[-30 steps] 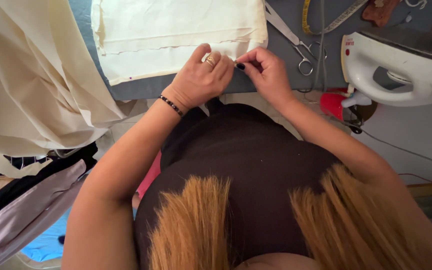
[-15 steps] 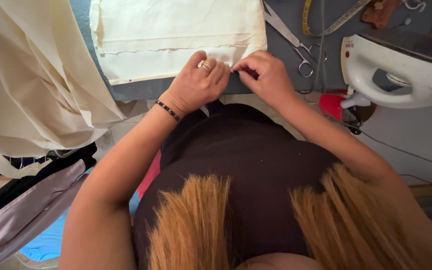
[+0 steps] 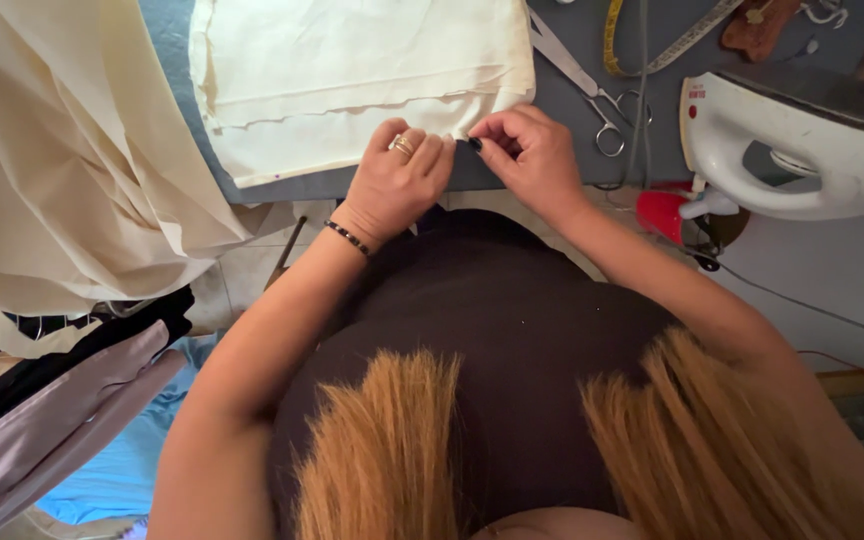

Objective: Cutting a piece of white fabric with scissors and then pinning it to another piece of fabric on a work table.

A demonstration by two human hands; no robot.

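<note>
Cream cotton cloth [image 3: 352,70] lies folded at the top centre of the frame, and both hands meet at its near right corner, just above the middle of the picture. Left hand [image 3: 397,185] is curled, fingers bunched and pressing down on the lower edge of the cloth; right hand [image 3: 527,150] is pinched shut, thumb and forefinger closed on the corner, the two hands touching. What sits between the right fingertips is too small to tell. To handle this edge well, I judge the left hand should keep the layers flat and aligned while the right works in small, even pinches. Outward to the right lie scissors [image 3: 592,85], a yellow tape measure [image 3: 617,35] and a white iron [image 3: 802,140] on the grey table [image 3: 562,95]; more cream fabric [image 3: 62,170] hangs at the left.
</note>
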